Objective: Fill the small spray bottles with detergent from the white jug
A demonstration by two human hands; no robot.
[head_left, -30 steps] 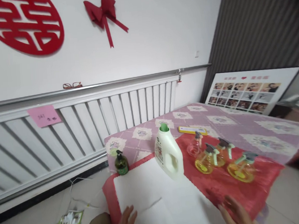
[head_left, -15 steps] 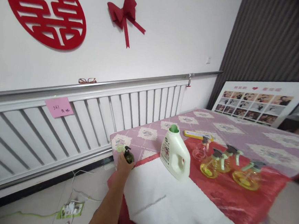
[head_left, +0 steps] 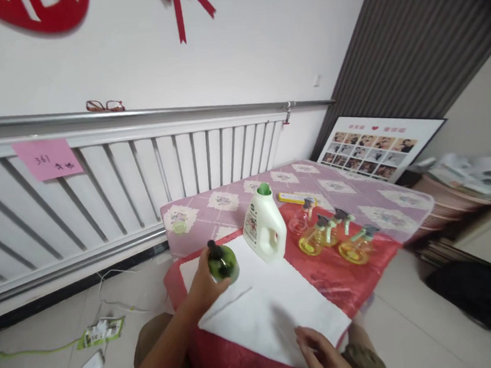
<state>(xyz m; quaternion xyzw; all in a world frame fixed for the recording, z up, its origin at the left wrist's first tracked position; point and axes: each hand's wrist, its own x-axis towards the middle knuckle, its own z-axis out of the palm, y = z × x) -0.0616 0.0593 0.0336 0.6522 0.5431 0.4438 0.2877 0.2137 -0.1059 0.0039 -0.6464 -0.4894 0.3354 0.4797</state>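
My left hand (head_left: 203, 289) is wrapped round a green pump bottle (head_left: 228, 263) with a black top, over the left part of a white sheet (head_left: 275, 295). Low on the right, my right hand (head_left: 325, 356) hovers by the sheet's near edge with nothing in it, its fingers loosely bent and apart. Behind the sheet stands a pale green detergent jug (head_left: 255, 223) with a green spout and a side handle. To its right are several spray bottles (head_left: 355, 252) with yellow liquid and a clear pinkish one (head_left: 298, 224). A small light green cap (head_left: 180, 227) lies at the back left.
A red cloth (head_left: 346, 281) covers part of the patterned tablecloth (head_left: 334, 186). A yellow-edged box (head_left: 296, 197) lies behind the bottles. The white radiator (head_left: 142, 172) runs along the wall. On the floor are a power strip (head_left: 99, 332) and cables. A photo board (head_left: 378, 145) leans at the back right.
My left hand has brought the green bottle from the table's back left corner toward me, over the white sheet. My right hand has come into view. The camera view has shifted right and down.
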